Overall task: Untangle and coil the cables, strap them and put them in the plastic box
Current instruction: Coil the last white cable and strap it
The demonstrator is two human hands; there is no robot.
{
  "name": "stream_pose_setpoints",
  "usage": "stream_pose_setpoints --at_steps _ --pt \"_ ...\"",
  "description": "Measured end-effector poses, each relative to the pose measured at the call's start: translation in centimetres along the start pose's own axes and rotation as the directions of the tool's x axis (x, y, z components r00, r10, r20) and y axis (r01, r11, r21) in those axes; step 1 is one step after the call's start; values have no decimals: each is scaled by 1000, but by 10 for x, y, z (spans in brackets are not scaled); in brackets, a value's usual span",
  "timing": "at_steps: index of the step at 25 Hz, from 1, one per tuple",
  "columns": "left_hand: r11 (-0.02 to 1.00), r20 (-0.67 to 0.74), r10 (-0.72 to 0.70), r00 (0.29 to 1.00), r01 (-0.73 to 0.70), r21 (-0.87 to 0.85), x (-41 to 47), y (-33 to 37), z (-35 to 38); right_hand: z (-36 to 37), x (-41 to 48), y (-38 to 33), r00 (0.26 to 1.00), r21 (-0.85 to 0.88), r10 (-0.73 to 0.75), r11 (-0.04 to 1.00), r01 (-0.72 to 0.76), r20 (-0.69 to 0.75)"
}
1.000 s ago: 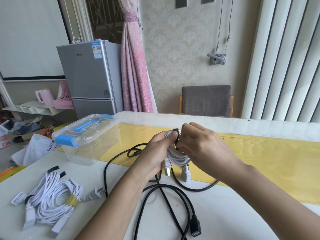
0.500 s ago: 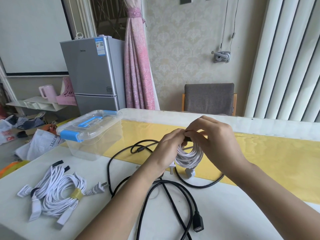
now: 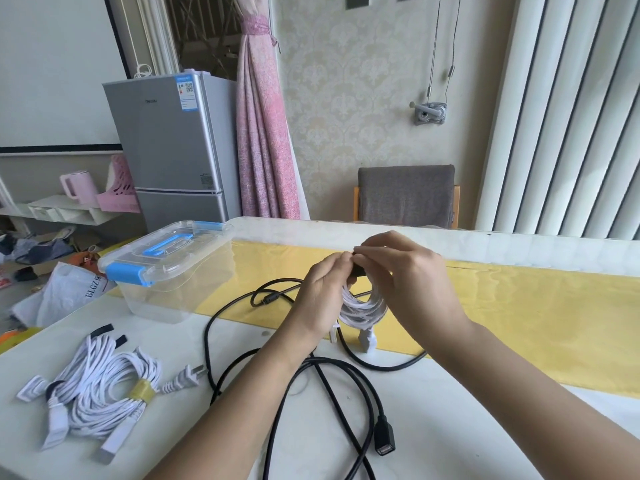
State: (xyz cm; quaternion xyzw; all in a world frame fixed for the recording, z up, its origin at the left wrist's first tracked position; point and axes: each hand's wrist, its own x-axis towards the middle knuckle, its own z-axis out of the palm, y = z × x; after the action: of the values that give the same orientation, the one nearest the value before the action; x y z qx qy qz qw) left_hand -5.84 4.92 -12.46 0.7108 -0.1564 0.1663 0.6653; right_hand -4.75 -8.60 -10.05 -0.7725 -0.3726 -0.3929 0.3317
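A coiled white cable (image 3: 360,306) hangs above the table between both hands, its plugs dangling below. My left hand (image 3: 323,292) grips the coil's left side. My right hand (image 3: 405,282) pinches a black strap (image 3: 358,271) at the coil's top. A loose black cable (image 3: 277,362) with a USB socket end lies in loops on the table under my forearms. The clear plastic box (image 3: 166,271) with blue latches and handle stands lid-closed at the left. More white cables (image 3: 97,386), one bound with a yellow band, lie at the near left.
Two spare black straps (image 3: 107,334) lie near the white cables. A yellow runner (image 3: 519,323) crosses the white table (image 3: 450,427). A grey chair (image 3: 405,195) stands behind the table. A fridge (image 3: 173,150) and floor clutter are at the left.
Both hands lifted the white coil slightly higher off the table, and my right hand's fingers shifted to the black strap at the top. The view tilted up a little.
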Motion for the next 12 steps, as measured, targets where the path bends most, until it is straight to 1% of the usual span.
stream_pose_setpoints --at_steps 3,6,7,10,11,12 --pt "997 -10 54 999 -54 -46 1 -1 2 0 7 1 998 -106 -18 994 25 61" --pt "992 17 126 992 -127 9 0 5 4 0 10 -2 990 -230 -41 970 72 136" --pt "991 12 133 991 -133 22 0 6 5 -2 9 -3 984 -248 -55 964 97 170" --pt "994 -55 110 992 -110 -5 1 9 3 -13 10 -1 960 -223 -114 959 173 256" --pt "995 -70 93 993 -94 -10 0 9 3 -18 11 0 952 -190 -114 966 173 285" --pt "997 -73 78 994 -79 -12 -1 10 3 -23 13 2 945 -142 -92 980 142 314"
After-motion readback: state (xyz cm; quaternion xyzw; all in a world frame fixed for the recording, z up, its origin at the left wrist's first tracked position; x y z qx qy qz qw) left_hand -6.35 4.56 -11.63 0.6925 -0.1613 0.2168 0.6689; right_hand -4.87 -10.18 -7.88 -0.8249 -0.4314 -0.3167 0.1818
